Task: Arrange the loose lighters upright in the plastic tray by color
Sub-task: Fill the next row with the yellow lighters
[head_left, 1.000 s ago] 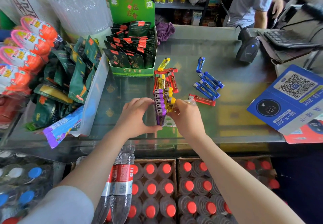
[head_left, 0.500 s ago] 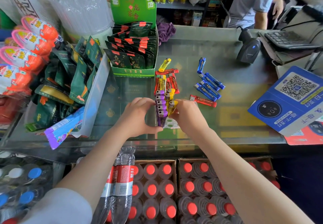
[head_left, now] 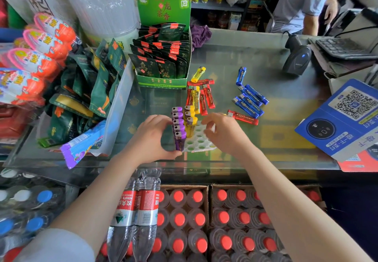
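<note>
While the left hand (head_left: 151,139) cups the white plastic tray (head_left: 201,142) and the purple lighters (head_left: 179,127) standing in its near-left column, the right hand (head_left: 222,132) hovers over the tray's empty round sockets with fingers loosely spread, holding nothing. A short yellow row (head_left: 189,121) stands beside the purple. The loose lighters lie ahead — yellow and red ones (head_left: 201,100) just beyond the tray, long axes pointing away, blue ones (head_left: 250,100) further right — so the right hand is nearer. Glossy translucent bodies, metal caps, on a glass counter (head_left: 276,73).

Both hands (head_left: 152,139) flank the tray (head_left: 199,142) of upright purple lighters (head_left: 179,127).
</note>
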`<action>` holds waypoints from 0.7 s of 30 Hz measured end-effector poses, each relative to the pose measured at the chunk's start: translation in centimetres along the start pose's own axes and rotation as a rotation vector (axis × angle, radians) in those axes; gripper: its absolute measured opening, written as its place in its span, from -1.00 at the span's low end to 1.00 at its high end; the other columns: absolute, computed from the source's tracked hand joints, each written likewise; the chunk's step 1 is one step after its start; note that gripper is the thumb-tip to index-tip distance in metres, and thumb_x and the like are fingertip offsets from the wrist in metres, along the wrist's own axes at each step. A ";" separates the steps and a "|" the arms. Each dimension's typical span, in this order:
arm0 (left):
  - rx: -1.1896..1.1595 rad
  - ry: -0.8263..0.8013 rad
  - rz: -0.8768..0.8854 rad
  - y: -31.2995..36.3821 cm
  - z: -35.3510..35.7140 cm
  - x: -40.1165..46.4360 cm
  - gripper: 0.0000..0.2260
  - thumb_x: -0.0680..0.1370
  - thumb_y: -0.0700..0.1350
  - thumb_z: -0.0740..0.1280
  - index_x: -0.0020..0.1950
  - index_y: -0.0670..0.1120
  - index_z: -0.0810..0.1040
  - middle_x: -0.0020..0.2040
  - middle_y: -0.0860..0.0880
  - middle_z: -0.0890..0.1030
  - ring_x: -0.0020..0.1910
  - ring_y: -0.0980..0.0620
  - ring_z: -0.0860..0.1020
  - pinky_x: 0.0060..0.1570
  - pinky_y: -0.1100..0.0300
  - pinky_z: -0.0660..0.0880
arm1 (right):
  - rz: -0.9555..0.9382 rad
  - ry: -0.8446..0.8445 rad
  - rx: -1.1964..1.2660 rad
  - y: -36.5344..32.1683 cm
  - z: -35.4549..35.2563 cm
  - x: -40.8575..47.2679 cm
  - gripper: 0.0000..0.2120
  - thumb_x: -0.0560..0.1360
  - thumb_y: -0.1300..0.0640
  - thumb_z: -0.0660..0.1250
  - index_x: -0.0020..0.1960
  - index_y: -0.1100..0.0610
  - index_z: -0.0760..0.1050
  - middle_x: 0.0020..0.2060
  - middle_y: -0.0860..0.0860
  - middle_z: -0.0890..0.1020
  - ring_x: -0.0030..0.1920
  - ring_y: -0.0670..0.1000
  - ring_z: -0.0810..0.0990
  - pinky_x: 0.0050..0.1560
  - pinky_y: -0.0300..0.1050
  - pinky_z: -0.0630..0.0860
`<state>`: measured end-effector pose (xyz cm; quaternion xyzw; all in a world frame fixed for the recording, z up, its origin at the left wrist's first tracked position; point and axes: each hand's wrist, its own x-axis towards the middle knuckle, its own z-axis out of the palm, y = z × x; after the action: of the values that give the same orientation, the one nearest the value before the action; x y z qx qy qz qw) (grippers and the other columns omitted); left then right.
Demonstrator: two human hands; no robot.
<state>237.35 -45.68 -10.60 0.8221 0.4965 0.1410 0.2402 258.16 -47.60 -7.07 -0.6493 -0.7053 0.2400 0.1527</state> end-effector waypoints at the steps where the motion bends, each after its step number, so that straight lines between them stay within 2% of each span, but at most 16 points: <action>1: 0.008 0.010 0.008 -0.5 -0.1 -0.2 -0.49 0.21 0.25 0.41 0.06 0.07 0.41 0.04 0.16 0.40 0.17 0.08 0.31 0.18 0.08 0.31 | 0.008 0.057 0.016 0.1 -0.1 0.4 -0.78 0.49 0.28 0.20 0.12 0.18 0.49 0.02 0.12 0.61 -0.17 0.02 0.51 -0.13 -0.19 0.44; 4: 0.008 0.003 0.017 -1.5 -0.2 -0.7 -0.46 0.21 0.28 0.37 0.09 0.09 0.39 0.04 0.20 0.34 0.20 0.07 0.26 0.20 0.12 0.25 | 0.081 0.164 0.054 -0.3 0.4 2.1 -0.79 0.53 0.25 0.12 0.06 0.21 0.49 -0.08 0.17 0.62 -0.28 0.10 0.52 -0.24 -0.10 0.49; 6: -0.005 0.010 0.020 -1.5 -0.1 -0.8 -0.41 0.20 0.29 0.34 0.15 0.07 0.38 0.08 0.21 0.32 0.24 0.08 0.23 0.20 0.14 0.19 | 0.121 0.186 0.023 -0.8 0.9 3.4 -0.80 0.55 0.20 0.10 0.05 0.22 0.46 -0.10 0.18 0.61 -0.24 0.16 0.55 -0.26 -0.05 0.50; 10: -0.036 0.068 0.031 -1.5 0.2 -1.0 -0.37 0.20 0.28 0.31 0.20 0.05 0.38 0.11 0.22 0.33 0.25 0.08 0.24 0.17 0.15 0.16 | 0.215 0.210 -0.135 -1.9 2.0 5.9 -0.81 0.57 0.14 0.08 0.06 0.21 0.39 -0.06 0.15 0.57 -0.22 0.17 0.50 -0.30 -0.08 0.35; 15: -0.035 0.066 0.055 -2.1 0.4 -0.9 -0.31 0.21 0.31 0.32 0.25 0.02 0.37 0.17 0.18 0.36 0.27 0.08 0.25 0.19 0.14 0.16 | 0.367 0.186 -0.170 -2.4 1.9 7.7 -0.82 0.53 0.12 0.21 0.06 0.21 0.42 -0.04 0.14 0.60 -0.22 0.14 0.45 -0.26 -0.07 0.32; 21: -0.009 0.053 0.054 -2.3 0.6 -0.8 -0.28 0.21 0.34 0.29 0.27 0.01 0.37 0.25 0.10 0.39 0.29 0.09 0.23 0.21 0.17 0.11 | 0.409 0.071 -0.160 -2.2 1.1 7.9 -0.80 0.46 0.05 0.32 -0.15 0.20 0.45 -0.22 0.10 0.52 -0.23 0.15 0.49 -0.25 -0.07 0.38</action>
<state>235.57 -45.64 -12.31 0.8301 0.4799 0.1714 0.2265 254.88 -40.03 -7.55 -0.7970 -0.5699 0.1864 0.0733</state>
